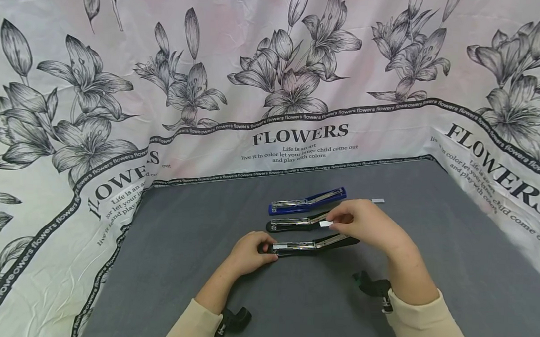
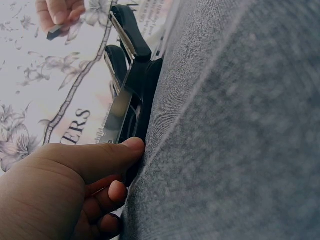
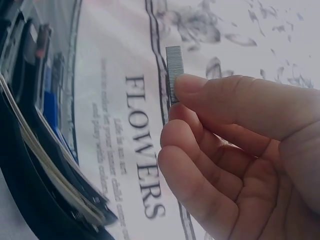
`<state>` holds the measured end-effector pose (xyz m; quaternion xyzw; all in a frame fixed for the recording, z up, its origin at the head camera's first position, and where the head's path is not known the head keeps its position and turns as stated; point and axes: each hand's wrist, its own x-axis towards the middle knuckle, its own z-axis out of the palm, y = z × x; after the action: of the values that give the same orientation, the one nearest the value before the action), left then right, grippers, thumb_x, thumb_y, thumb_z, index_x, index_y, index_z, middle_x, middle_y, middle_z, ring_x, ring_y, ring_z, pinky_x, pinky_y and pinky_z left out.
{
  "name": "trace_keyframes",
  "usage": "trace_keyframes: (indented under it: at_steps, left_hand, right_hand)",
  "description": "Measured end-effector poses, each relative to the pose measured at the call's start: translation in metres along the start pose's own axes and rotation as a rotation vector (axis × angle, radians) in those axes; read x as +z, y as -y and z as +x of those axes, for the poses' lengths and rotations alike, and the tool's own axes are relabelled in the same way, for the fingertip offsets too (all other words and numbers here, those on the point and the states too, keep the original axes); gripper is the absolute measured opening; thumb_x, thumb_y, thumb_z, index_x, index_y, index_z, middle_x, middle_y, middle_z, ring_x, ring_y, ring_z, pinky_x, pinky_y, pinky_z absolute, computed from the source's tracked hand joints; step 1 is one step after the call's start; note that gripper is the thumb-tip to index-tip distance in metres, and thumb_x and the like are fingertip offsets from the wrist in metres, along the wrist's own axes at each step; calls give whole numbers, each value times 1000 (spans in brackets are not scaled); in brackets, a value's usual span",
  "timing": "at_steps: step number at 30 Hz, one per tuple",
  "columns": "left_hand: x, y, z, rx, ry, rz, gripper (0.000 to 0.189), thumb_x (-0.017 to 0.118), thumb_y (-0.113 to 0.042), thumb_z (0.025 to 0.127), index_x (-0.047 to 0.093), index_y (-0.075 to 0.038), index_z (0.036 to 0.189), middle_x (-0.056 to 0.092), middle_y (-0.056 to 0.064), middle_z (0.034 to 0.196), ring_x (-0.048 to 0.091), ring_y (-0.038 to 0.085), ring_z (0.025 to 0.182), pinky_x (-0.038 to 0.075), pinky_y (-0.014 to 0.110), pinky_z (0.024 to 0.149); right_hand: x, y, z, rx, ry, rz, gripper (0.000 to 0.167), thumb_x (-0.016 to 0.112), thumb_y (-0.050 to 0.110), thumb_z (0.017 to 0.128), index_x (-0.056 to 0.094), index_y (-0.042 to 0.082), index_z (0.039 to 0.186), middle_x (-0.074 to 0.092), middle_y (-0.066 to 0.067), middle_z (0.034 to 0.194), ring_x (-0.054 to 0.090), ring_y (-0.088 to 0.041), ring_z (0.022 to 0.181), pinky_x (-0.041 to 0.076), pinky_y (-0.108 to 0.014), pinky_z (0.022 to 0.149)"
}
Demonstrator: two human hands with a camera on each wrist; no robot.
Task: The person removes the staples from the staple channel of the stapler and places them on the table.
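Three staplers lie opened out on the grey cloth, one behind another. My left hand (image 1: 249, 252) holds the end of the nearest black stapler (image 1: 296, 247) between thumb and fingers. In the left wrist view, that thumb (image 2: 132, 145) presses on the stapler's side. Above the staplers, my right hand (image 1: 362, 221) pinches a short strip of staples (image 3: 175, 70) between thumb and fingertips, with part of it sticking out. Behind that hand are the middle black stapler (image 1: 290, 223), partly hidden, and the blue stapler (image 1: 306, 201) farthest back.
Another small pale strip (image 1: 378, 200) lies on the grey cloth (image 1: 183, 225) right of the blue stapler. A flower-printed curtain (image 1: 297, 144) borders the surface at the back and sides. Black straps (image 1: 238, 320) hang by both wrists.
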<state>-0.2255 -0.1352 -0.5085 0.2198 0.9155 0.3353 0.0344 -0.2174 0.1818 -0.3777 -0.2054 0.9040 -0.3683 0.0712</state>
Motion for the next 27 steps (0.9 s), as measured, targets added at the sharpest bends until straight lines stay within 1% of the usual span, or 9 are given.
trace_keyframes:
  at_steps: [4, 8, 12, 15, 18, 21, 23, 27]
  left_hand:
    - [1, 1, 0, -2, 2, 2, 23, 85, -26, 86, 77, -18, 107, 54, -9, 79, 48, 10, 79, 39, 30, 73]
    - [1, 1, 0, -4, 3, 9, 24, 85, -26, 86, 77, -18, 107, 54, -9, 79, 48, 10, 79, 39, 30, 73]
    - [1, 2, 0, -6, 7, 11, 24, 85, -27, 86, 77, -18, 108, 55, -9, 80, 48, 10, 79, 39, 30, 73]
    - [0, 2, 1, -2, 6, 11, 25, 85, -27, 86, 77, -18, 108, 55, -9, 80, 48, 10, 79, 39, 30, 73]
    - [-1, 2, 1, 4, 4, 6, 24, 85, -27, 86, 77, -18, 107, 55, -9, 80, 48, 10, 79, 39, 30, 72]
    - [-1, 1, 1, 3, 3, 3, 24, 85, -27, 86, 77, -18, 107, 54, -10, 79, 48, 10, 79, 39, 30, 72]
    - [-1, 1, 1, 2, 2, 6, 24, 85, -27, 86, 77, -19, 107, 54, -10, 79, 48, 10, 79, 39, 30, 72]
    - [1, 2, 1, -6, 8, 13, 24, 85, -27, 86, 77, -19, 108, 54, -11, 79, 48, 9, 79, 39, 30, 72]
  right_hand:
    - [-9, -9, -3, 16, -14, -4, 15, 76, 12, 93, 78, 8, 107, 70, 2, 92, 62, -15, 81, 50, -35, 68]
    - [-19, -18, -8, 42, -19, 2, 16, 77, 15, 93, 77, 9, 107, 70, 2, 92, 61, -17, 82, 50, -36, 71]
    - [-27, -27, -12, 75, -20, 26, 17, 77, 17, 93, 77, 8, 108, 72, -7, 107, 63, -16, 86, 51, -35, 74]
    - [-33, -33, -15, 86, -23, 37, 17, 77, 16, 93, 77, 7, 107, 70, -13, 118, 64, -16, 89, 52, -33, 75]
    - [-39, -41, -17, 96, -9, 54, 16, 76, 14, 93, 76, 5, 107, 72, -12, 112, 65, -16, 88, 52, -32, 75]
    - [-42, -50, -19, 125, 15, 63, 17, 74, 13, 94, 76, 3, 108, 73, -5, 99, 65, -16, 85, 52, -33, 75]
    - [-44, -57, -20, 153, 38, 62, 20, 73, 13, 95, 75, 1, 110, 71, -2, 90, 62, -17, 82, 51, -35, 74]
    - [-44, -72, -21, 206, 77, 58, 24, 70, 15, 96, 73, -1, 114, 64, 1, 80, 58, -19, 79, 47, -39, 73]
